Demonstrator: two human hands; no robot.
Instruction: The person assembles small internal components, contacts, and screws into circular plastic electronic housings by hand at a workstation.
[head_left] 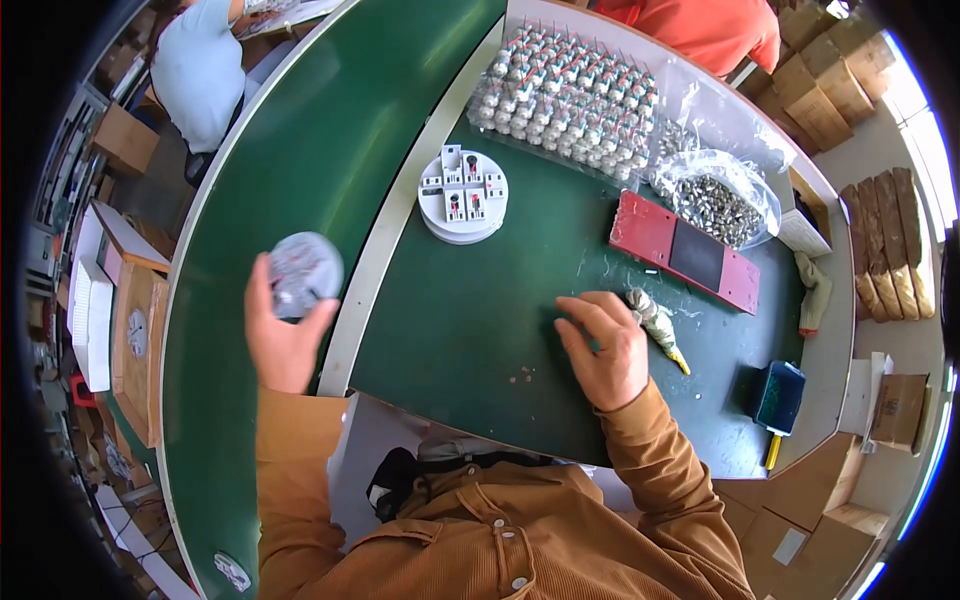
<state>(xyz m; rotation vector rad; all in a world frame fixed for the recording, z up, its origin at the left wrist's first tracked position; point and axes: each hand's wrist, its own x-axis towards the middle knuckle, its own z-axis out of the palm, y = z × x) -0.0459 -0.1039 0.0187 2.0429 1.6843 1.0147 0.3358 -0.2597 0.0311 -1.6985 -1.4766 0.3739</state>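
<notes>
Over the green belt [215, 420] on the left, my left hand [283, 345] grips a round whitish plastic disc [305, 265] by its edge. Motion blurs the details on the disc's face. My right hand [612, 350] hovers at the table's middle with bent fingers apart and nothing visible in them. Just beyond its fingers lies a hand tool [657, 325] wrapped in pale material, with a yellow end; its kind is unclear. Farther off, near the belt's edge, stands a stack of round white plastic bases [462, 232] with small blocks and red bits on top.
At the back are rows of white parts with wires [565, 105] and an open plastic bag of small metal pieces [715, 205]. A red block with a dark pad [690, 250] lies before them. A blue scoop [780, 395] sits right. Another disc [231, 571] rests on the near belt.
</notes>
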